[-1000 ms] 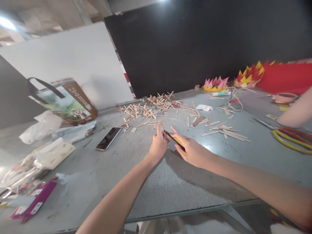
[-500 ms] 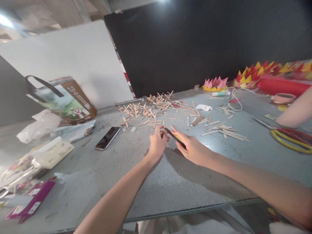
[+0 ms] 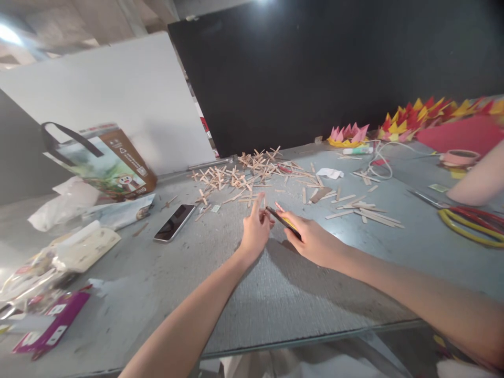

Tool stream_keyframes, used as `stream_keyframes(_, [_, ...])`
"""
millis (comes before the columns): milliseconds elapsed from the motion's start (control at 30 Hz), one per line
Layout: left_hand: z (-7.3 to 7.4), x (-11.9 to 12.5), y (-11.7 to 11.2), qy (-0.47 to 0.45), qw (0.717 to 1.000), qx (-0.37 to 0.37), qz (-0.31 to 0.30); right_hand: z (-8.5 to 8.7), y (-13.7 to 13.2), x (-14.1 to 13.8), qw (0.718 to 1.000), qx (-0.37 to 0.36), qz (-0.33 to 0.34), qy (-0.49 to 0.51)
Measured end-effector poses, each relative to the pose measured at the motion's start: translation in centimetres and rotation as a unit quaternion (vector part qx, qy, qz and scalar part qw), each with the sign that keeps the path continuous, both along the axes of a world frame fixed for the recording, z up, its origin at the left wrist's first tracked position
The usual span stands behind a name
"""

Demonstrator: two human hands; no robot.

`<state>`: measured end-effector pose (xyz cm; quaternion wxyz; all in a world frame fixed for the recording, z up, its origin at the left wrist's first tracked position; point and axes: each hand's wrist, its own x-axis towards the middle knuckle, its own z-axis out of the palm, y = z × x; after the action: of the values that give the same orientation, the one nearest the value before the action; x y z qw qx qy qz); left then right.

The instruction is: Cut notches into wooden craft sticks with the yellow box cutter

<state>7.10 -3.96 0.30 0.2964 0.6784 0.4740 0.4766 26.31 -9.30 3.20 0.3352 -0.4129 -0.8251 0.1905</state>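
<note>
While both hands work at the middle of the grey table (image 3: 236,299), the right hand (image 3: 313,241) grasps a slim black-and-yellow utility knife (image 3: 284,221), its tip just beside the left hand (image 3: 255,231), index finger raised, grip unclear. Farther off lies a pile of pale wooden craft sticks (image 3: 244,176).

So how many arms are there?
3: the person's left arm and right arm, which holds a cutter, reach mid-table; a co-worker's forearm is at the right edge.

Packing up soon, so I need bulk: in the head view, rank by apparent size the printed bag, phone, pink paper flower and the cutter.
1. printed bag, plainly largest.
2. phone and pink paper flower: alike; the flower lies farther off, so unranked.
3. cutter, partly hidden in the right hand.
</note>
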Motion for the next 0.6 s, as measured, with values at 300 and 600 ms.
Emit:
stream_keyframes(300, [-0.1, -0.8, -0.1, 0.159, 0.982, 0.105, 0.01, 0.1, -0.3, -0.1, 0.994, -0.057, -0.077, -0.055])
stream_keyframes(600, [1.0, -0.9, 0.4, 0.19, 0.977, 0.089, 0.042, 0.5, -0.2, -0.5, 0.99, -0.095, -0.096, -0.034])
